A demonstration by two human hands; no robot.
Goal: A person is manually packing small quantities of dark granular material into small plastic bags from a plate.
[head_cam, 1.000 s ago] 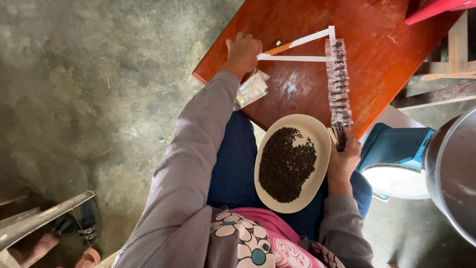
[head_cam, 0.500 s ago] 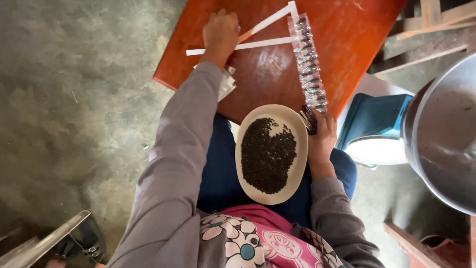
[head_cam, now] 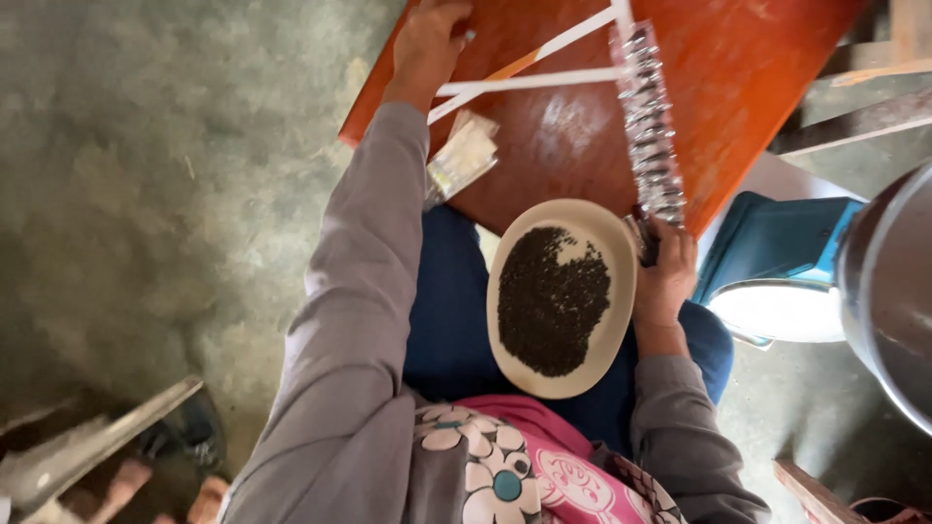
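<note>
Left hand (head_cam: 427, 44) closed on white strips (head_cam: 529, 80) at bench (head_cam: 757, 78) far edge; right hand (head_cam: 665, 277) gripping packet strip (head_cam: 649, 126) at near edge, beside plate (head_cam: 621, 262).

A plate (head_cam: 621, 254) sits on my lap, with a pile of little seeds (head_cam: 551, 301) in it. The table (head_cam: 757, 87) is in front of the plate. A long strip of packets (head_cam: 649, 126) lies on the table, and my right hand (head_cam: 664, 281) holds its near end, just right of the plate. My left hand (head_cam: 427, 44) rests on the flat sticks (head_cam: 529, 81) at the table's left. A small packet (head_cam: 463, 155) lies near that edge. A big pot (head_cam: 888, 291) stands at my right.
</note>
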